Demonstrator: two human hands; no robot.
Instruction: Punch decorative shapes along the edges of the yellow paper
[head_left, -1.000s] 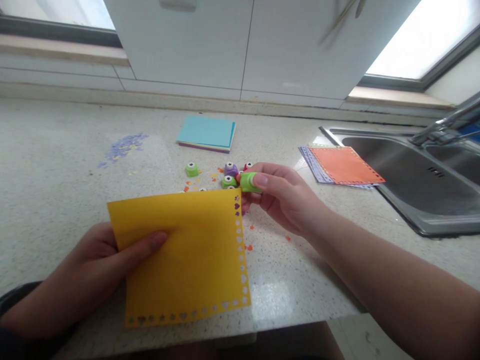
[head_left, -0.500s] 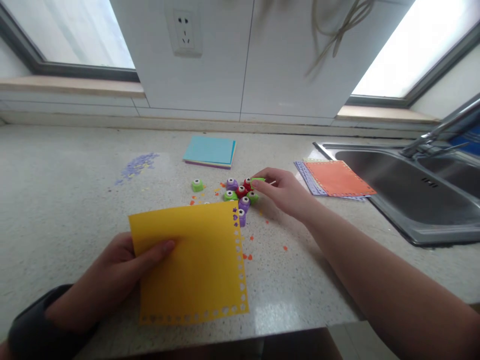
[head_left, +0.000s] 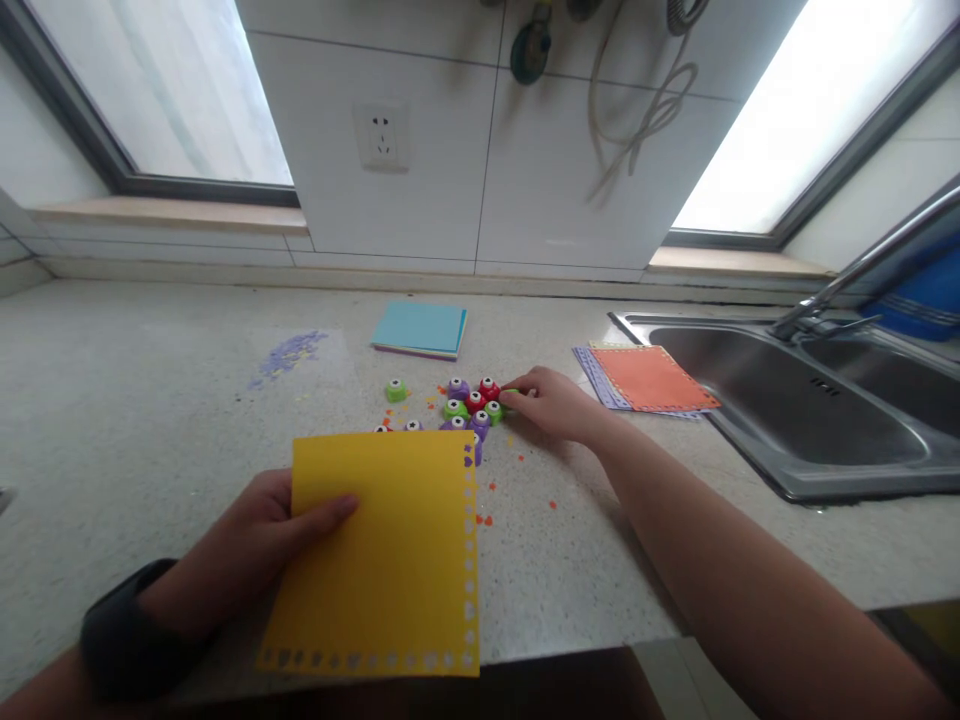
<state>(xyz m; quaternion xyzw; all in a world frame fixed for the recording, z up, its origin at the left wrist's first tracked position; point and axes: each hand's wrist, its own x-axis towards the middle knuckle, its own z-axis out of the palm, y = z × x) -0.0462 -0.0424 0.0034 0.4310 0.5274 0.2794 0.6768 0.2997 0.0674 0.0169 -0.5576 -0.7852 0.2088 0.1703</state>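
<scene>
A yellow sheet (head_left: pixel 382 550) with small shapes punched along its right and bottom edges is pinched in my left hand (head_left: pixel 289 525), the thumb lying on top. Beyond the sheet, small craft punches (head_left: pixel 475 402) in red, green and purple stand in a cluster on the counter. My right hand (head_left: pixel 551 402) is at the right side of that cluster, with thumb and fingers closed on a green punch (head_left: pixel 511 393). A lone green punch (head_left: pixel 396 391) stands to the left of the others. The sheet hides part of the nearest punches.
A stack of blue paper (head_left: pixel 421 328) lies behind the punches. Punched orange and purple sheets (head_left: pixel 652 378) rest beside the steel sink (head_left: pixel 750 400). Purple paper bits (head_left: pixel 289 358) are heaped at the left, and orange bits (head_left: pixel 553 505) are scattered near the middle.
The camera view has tilted up. The yellow sheet in my left hand has turned slightly, its right edge now more upright. My right hand stays beside the cluster, still on the green punch.
</scene>
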